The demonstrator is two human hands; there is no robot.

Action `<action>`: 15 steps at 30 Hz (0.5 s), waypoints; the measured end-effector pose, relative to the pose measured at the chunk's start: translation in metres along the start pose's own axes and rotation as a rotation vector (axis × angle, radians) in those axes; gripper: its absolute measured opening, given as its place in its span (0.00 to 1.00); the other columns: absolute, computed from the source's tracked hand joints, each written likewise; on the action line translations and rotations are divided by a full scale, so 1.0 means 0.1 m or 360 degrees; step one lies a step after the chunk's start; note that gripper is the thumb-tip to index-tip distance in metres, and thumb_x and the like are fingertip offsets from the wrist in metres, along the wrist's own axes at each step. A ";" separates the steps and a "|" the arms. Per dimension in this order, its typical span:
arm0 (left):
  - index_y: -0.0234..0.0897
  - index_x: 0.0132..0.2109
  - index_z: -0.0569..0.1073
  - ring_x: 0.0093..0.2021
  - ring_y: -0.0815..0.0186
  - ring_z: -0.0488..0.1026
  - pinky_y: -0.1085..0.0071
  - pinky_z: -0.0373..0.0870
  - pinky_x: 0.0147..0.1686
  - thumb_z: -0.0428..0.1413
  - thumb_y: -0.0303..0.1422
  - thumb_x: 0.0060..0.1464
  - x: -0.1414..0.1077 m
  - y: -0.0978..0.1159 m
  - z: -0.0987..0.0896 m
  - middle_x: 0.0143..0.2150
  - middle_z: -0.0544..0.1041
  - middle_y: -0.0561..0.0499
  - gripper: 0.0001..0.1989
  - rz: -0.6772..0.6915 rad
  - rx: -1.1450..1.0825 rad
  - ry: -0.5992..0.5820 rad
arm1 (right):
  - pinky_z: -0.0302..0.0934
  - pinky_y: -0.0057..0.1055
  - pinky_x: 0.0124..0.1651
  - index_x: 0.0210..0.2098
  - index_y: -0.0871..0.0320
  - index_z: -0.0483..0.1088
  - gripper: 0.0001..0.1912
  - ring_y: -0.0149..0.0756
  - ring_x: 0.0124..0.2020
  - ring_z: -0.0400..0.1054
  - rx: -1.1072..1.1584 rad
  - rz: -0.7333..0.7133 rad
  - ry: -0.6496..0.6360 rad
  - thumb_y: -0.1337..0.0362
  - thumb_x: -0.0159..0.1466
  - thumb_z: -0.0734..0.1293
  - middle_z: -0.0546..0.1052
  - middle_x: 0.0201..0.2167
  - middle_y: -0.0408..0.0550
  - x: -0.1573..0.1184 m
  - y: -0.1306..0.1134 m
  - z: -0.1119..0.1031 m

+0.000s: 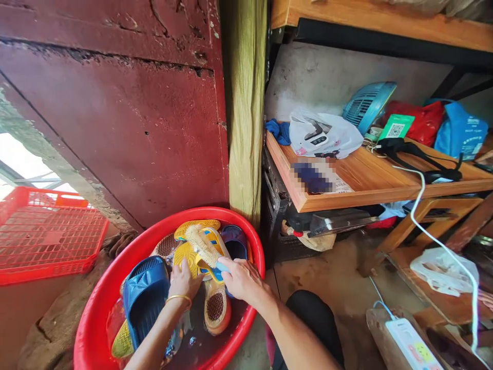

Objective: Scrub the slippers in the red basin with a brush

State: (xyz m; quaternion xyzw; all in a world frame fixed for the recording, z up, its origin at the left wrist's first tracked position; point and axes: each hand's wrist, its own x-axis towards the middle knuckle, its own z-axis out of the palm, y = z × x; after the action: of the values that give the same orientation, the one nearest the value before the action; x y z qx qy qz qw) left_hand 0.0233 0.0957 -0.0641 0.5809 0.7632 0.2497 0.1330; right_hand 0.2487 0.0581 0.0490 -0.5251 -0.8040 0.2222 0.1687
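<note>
Red basin (96, 303) holds a yellow slipper (188, 259) pinned under the open fingers of your left hand (182, 281), your right hand (242, 280) closed on the brush (202, 246), and wet plastic could let either slide.

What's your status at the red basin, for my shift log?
Right hand gripping scrubbing brush, bristles on yellow sandal. Left hand on that sandal, in red basin of water. Blue slide sandal beside left wrist.

Washbasin (90, 318) bottom centre, slippers (215, 308) and scrub brush (202, 246) in it. Crate (50, 231) left of it, wooden post (246, 103) behind. Shelf (370, 180) right, plastic bag (323, 134) and desk fan (367, 105) on top. Power strip (412, 344) lower right.
</note>
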 end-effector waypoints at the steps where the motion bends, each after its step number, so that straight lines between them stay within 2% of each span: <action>1: 0.20 0.66 0.58 0.66 0.32 0.59 0.40 0.61 0.59 0.55 0.42 0.47 -0.01 0.08 0.06 0.64 0.61 0.18 0.43 -0.0108 0.0040 -0.0018 | 0.65 0.33 0.48 0.61 0.50 0.68 0.23 0.43 0.46 0.75 -0.0080 0.0038 0.0018 0.63 0.68 0.58 0.80 0.46 0.51 0.01 0.01 0.01; 3: 0.22 0.69 0.51 0.70 0.31 0.51 0.38 0.58 0.60 0.53 0.42 0.51 -0.03 0.17 0.13 0.70 0.51 0.19 0.44 -0.0294 0.0082 -0.0062 | 0.64 0.33 0.48 0.60 0.51 0.68 0.22 0.43 0.46 0.75 -0.0206 0.0129 0.0026 0.64 0.69 0.57 0.80 0.45 0.52 0.03 0.07 0.02; 5: 0.23 0.71 0.46 0.71 0.33 0.48 0.40 0.57 0.61 0.52 0.45 0.52 -0.04 0.15 0.14 0.72 0.46 0.20 0.47 -0.0412 0.0008 -0.0109 | 0.64 0.33 0.48 0.61 0.52 0.68 0.22 0.43 0.46 0.75 -0.0274 0.0197 -0.0006 0.65 0.69 0.57 0.80 0.44 0.53 0.06 0.16 0.02; 9: 0.27 0.72 0.43 0.68 0.35 0.58 0.45 0.61 0.60 0.57 0.51 0.46 -0.02 0.01 0.08 0.70 0.53 0.23 0.55 -0.0501 -0.0190 -0.0172 | 0.64 0.33 0.45 0.62 0.52 0.66 0.24 0.43 0.44 0.75 -0.0290 0.0178 -0.0044 0.66 0.69 0.56 0.81 0.42 0.53 0.08 0.26 0.00; 12: 0.29 0.72 0.46 0.64 0.32 0.63 0.43 0.62 0.59 0.53 0.55 0.48 -0.04 0.00 0.05 0.69 0.56 0.23 0.53 -0.0591 0.0015 -0.0241 | 0.64 0.32 0.43 0.63 0.52 0.66 0.24 0.42 0.42 0.75 -0.0283 0.0121 0.0033 0.65 0.69 0.56 0.81 0.42 0.52 0.08 0.22 -0.06; 15: 0.30 0.72 0.45 0.61 0.32 0.67 0.44 0.65 0.55 0.52 0.57 0.49 -0.06 0.05 0.00 0.65 0.62 0.23 0.53 -0.0592 0.0183 -0.0242 | 0.63 0.30 0.42 0.63 0.49 0.64 0.24 0.40 0.42 0.75 -0.0189 -0.0075 0.0081 0.63 0.69 0.57 0.81 0.43 0.49 0.04 0.12 -0.13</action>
State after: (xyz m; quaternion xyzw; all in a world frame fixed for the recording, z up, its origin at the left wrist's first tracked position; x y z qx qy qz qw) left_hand 0.0287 0.0913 -0.0618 0.4536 0.8582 0.1322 0.2006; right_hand 0.2633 0.0683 0.0535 -0.5205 -0.8234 0.1568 0.1627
